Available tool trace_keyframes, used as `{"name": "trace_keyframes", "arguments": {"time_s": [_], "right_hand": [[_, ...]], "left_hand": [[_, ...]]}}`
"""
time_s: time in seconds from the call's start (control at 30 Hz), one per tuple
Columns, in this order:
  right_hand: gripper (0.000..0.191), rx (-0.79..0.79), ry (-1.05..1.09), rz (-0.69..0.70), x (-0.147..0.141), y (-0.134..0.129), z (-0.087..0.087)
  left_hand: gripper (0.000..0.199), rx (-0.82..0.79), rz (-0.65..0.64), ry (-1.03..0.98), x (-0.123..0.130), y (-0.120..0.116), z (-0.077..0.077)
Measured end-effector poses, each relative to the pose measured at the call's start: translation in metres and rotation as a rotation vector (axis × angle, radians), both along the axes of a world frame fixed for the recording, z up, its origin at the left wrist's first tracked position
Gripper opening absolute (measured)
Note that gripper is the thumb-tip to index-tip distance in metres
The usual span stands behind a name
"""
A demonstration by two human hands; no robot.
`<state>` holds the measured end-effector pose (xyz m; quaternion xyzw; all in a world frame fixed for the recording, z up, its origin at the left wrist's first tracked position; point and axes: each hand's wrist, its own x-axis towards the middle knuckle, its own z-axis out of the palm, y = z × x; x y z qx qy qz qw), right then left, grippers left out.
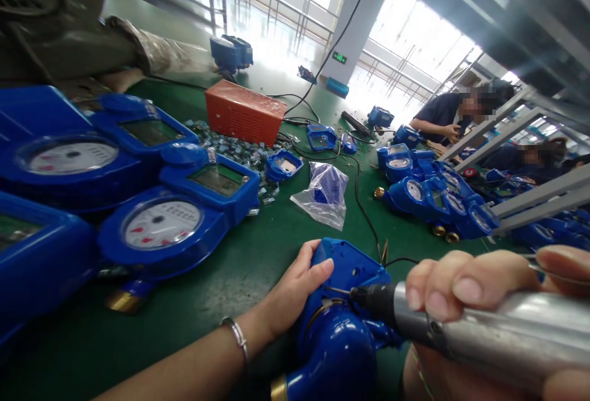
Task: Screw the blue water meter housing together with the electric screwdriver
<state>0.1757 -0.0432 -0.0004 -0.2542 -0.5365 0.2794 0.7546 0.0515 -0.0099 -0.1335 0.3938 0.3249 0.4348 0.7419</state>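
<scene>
My left hand (295,290) is wrapped round the left edge of a blue water meter (338,345), its thumb lying on the flat blue back. The meter lies face down, with its rounded pipe body toward me and a brass end at the bottom. In my right hand (474,284) is a silver electric screwdriver (507,327) with a black nose. Its thin bit points left and reaches the blue housing close to my left thumb. Whether the bit sits in a screw cannot be made out.
Several finished-looking blue meters (161,222) stand at left on the green table (258,272). Beyond are an orange box (246,112), small scattered parts (230,149) and a plastic bag of blue pieces (322,192). More meters (433,192), cables and a co-worker (449,115) are at right.
</scene>
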Motion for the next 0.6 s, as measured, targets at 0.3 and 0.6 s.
{"name": "trace_keyframes", "arguments": {"time_s": [0.3,0.6], "right_hand": [[0.038,0.121,-0.125,0.092,0.007,0.004,-0.021],[0.042,0.117,-0.266,0.228,-0.004,0.000,-0.037]], "left_hand": [[0.053,0.019,-0.028,0.013,-0.002,0.001,-0.003],[0.055,0.063,0.028,0.043,-0.001,0.002,-0.003]]}}
